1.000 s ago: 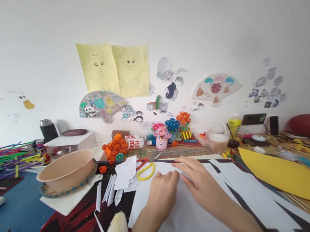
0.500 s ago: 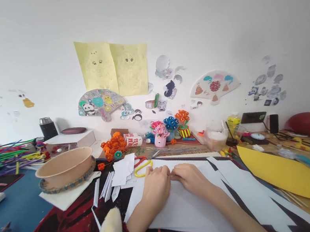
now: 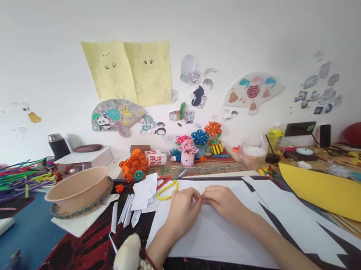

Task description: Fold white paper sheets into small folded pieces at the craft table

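Observation:
My left hand point(image 3: 185, 209) and my right hand point(image 3: 225, 202) meet fingertip to fingertip above a large white paper sheet point(image 3: 215, 250). Both are closed in a pinch; whatever lies between the fingers is too small and too covered to make out. Scissors with a yellow handle loop point(image 3: 165, 198) rest just beyond my left hand. Left of them are a pile of white paper pieces point(image 3: 143, 196) and several narrow folded paper strips point(image 3: 126, 209). A fluffy white pad point(image 3: 128, 258) and a cream scrunchie point(image 3: 152, 269) are around my left wrist.
Cut white sheets point(image 3: 293, 217) and a yellow sheet point(image 3: 349, 200) spread to the right. At left stand a beige basin point(image 3: 78, 190) and a heap of coloured pipe cleaners point(image 3: 4, 184). Small potted craft flowers point(image 3: 200, 138) line the wall.
My left hand's fingers have curled and turned, leaving a gap near the thumb, while the fingertips still meet my right hand's. The view has shifted slightly.

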